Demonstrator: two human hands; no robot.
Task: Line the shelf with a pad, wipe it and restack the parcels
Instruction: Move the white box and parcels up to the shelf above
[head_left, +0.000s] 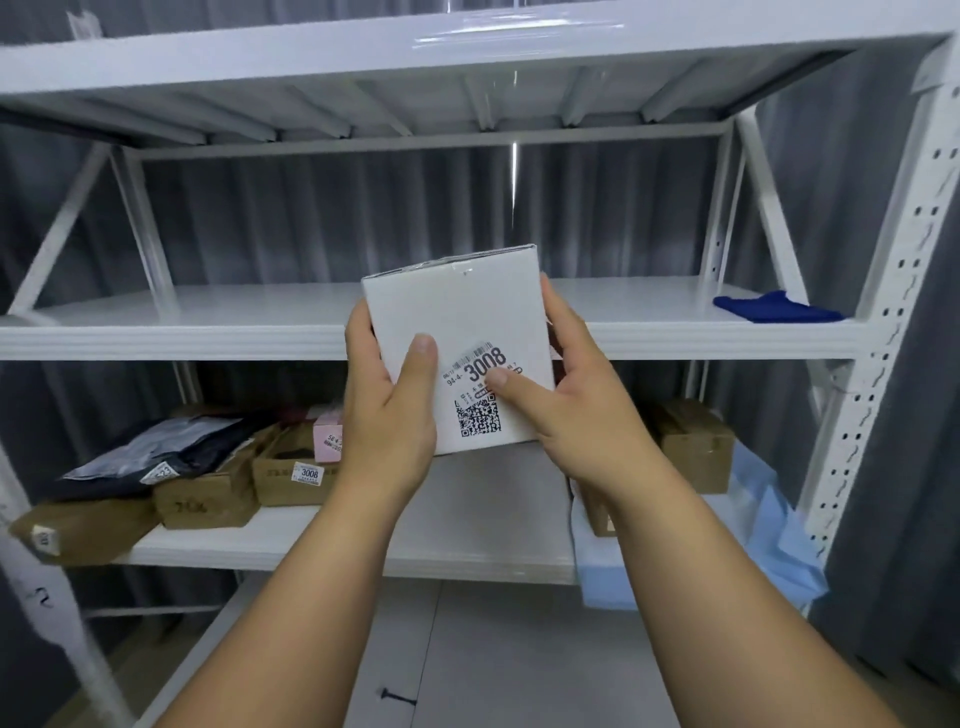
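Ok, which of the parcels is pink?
The small pink box on the lower shelf, standing behind the brown cardboard cartons left of the hands. The others are brown, a grey bag, or the white box held up.

A white parcel (457, 332) with a "3008" label stands upright between both hands; a blue cloth (776, 307) lies on the shelf (208, 332) to their right.

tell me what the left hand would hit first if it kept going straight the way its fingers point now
Probably the front edge of the middle shelf. The left hand, gripping the white box, points up and forward toward it, and the box's top would likely get there first. Depth is hard to judge.
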